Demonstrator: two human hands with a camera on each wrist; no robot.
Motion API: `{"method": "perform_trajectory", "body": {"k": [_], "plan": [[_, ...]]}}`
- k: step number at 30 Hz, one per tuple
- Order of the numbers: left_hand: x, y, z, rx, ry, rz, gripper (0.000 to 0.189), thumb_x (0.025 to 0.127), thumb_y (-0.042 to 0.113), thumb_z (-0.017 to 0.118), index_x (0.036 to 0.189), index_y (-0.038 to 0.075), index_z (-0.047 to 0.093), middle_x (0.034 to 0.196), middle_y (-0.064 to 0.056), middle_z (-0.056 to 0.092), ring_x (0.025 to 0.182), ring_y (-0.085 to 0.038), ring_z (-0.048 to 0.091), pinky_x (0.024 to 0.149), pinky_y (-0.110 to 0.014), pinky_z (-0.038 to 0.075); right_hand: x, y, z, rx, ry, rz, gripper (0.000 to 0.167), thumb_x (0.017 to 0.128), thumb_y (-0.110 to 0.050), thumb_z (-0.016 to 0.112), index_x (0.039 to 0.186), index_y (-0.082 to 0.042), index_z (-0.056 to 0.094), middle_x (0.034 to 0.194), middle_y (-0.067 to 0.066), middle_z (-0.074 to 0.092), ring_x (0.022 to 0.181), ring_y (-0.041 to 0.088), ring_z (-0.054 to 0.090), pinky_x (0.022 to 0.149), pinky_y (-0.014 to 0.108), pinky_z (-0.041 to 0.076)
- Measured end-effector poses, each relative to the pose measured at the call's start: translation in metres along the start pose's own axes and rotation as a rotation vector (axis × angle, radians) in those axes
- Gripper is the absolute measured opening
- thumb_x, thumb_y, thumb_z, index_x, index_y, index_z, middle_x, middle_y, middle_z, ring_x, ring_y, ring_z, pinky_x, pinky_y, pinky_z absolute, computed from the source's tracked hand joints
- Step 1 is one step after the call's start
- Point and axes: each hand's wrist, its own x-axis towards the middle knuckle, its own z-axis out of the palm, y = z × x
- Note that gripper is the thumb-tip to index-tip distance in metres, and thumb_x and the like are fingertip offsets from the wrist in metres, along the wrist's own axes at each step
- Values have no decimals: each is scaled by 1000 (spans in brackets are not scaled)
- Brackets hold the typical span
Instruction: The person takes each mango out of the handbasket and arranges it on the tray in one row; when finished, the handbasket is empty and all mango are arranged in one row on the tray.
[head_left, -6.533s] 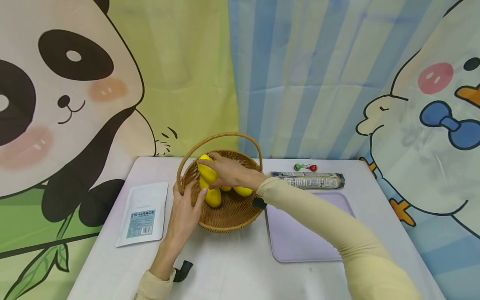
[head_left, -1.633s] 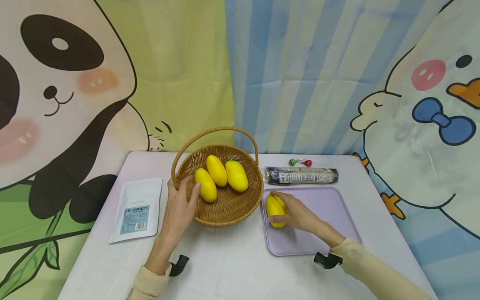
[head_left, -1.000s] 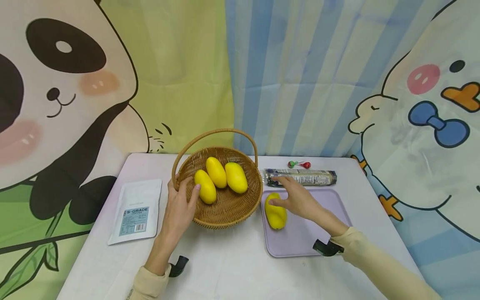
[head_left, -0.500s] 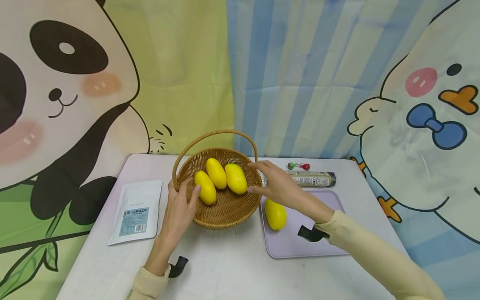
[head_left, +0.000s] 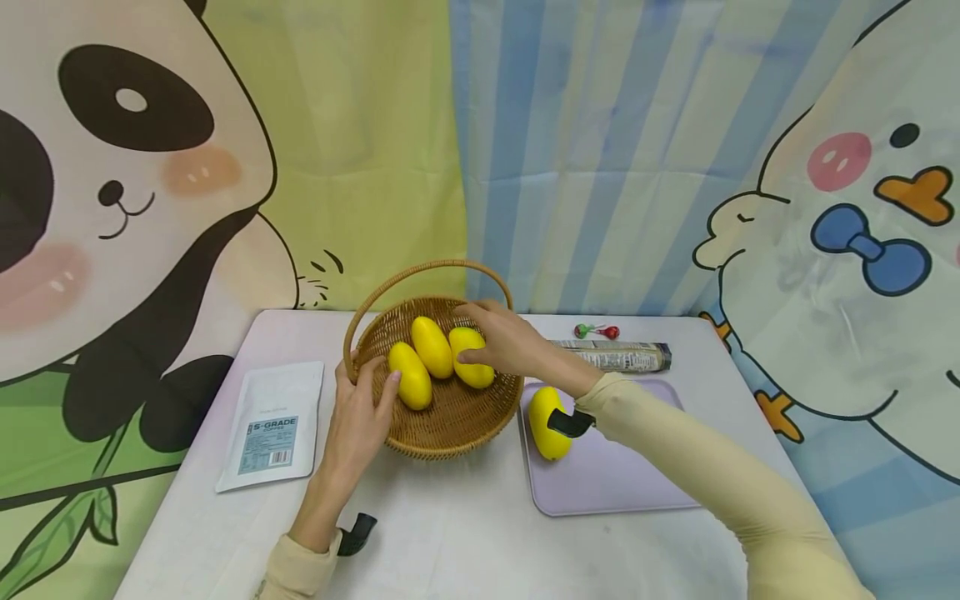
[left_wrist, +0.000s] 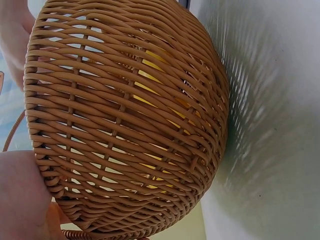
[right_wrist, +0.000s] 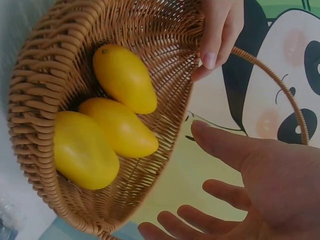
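While the white table (head_left: pixel 480 542) and the wicker basket (head_left: pixel 450 425) on it stand almost exactly as they did half a second ago, a person's right hand has crossed from the basket's right edge to a place over its inside. The purple tray (head_left: pixel 630 475) beside the basket, bare in its visible part in the earliest frame, now bears one yellow mango (head_left: pixel 542 442) near its left edge, partly hidden by a black wrist strap (head_left: pixel 572 423). The left hand (head_left: pixel 360 425) keeps its grip on the basket's left rim, fingers bent over the edge. The right hand (head_left: pixel 513 340) is spread wide, thumb and fingers well apart, holding nothing. Three mangoes lie in the basket: the right one (head_left: pixel 477 377) is partly covered by the right hand and thumb in the head view, though the right wrist view shows the fingers clear of it; the middle one (head_left: pixel 432 347) lies next to it; the left one (head_left: pixel 410 377) is near the left fingertips, not gripped.
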Motion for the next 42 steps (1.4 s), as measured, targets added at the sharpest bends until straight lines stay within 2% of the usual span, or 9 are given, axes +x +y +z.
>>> {"method": "perform_trajectory", "body": {"k": [9, 19, 23, 27, 31, 34, 39, 42], "plan": [[0, 0, -1, 0, -13, -11, 59, 105, 50, 48, 145, 7, 51, 164, -27, 17, 137, -47, 44, 106, -62, 45, 34, 4, 10, -25, -88, 61, 73, 92, -34, 77, 152, -9, 44, 154, 12, 48, 145, 32, 39, 115, 46, 41], [0, 0, -1, 5, -18, -10, 59, 105, 49, 49, 146, 7, 50, 163, -27, 18, 138, -48, 43, 106, -62, 44, 54, 3, 20, -48, -222, 201, 83, 90, -36, 78, 157, -12, 36, 160, 16, 36, 147, 33, 37, 112, 47, 44], [0, 0, -1, 5, -16, -6, 58, 105, 48, 50, 146, 6, 50, 163, -27, 18, 137, -48, 44, 106, -62, 45, 61, 3, 23, -69, -242, 237, 82, 90, -34, 79, 157, -13, 37, 160, 12, 37, 148, 32, 35, 112, 47, 44], [0, 0, -1, 6, -15, -4, 58, 105, 47, 50, 146, 7, 50, 163, -27, 18, 137, -48, 44, 105, -62, 45, 65, 5, 28, -80, -258, 262, 82, 88, -30, 81, 156, -12, 38, 160, 16, 36, 145, 34, 38, 107, 48, 47], [0, 1, -1, 6, -18, -7, 59, 105, 48, 50, 146, 7, 50, 163, -28, 17, 137, -48, 44, 105, -62, 45, 64, 6, 33, -93, -278, 270, 87, 88, -30, 81, 159, -12, 33, 164, 23, 24, 132, 36, 53, 100, 47, 52], [0, 0, -1, 5, -19, -4, 59, 105, 48, 51, 146, 6, 50, 163, -28, 16, 139, -48, 42, 106, -62, 45, 64, 7, 36, -105, -281, 287, 92, 88, -31, 81, 161, -14, 28, 164, 27, 17, 114, 33, 63, 94, 46, 55], [1, 0, 1, 7, -12, 4, 58, 104, 45, 53, 146, 5, 50, 163, -28, 17, 140, -46, 41, 107, -61, 44, 66, 7, 42, -112, -292, 331, 98, 86, -28, 83, 162, -16, 23, 165, 29, 11, 90, 24, 63, 81, 40, 56], [1, 0, 1, 9, -5, 13, 57, 104, 44, 54, 145, 5, 51, 162, -29, 17, 139, -46, 42, 108, -61, 44, 67, 6, 44, -134, -294, 330, 99, 84, -26, 85, 162, -16, 23, 164, 30, 12, 89, 25, 64, 75, 37, 55]]}}
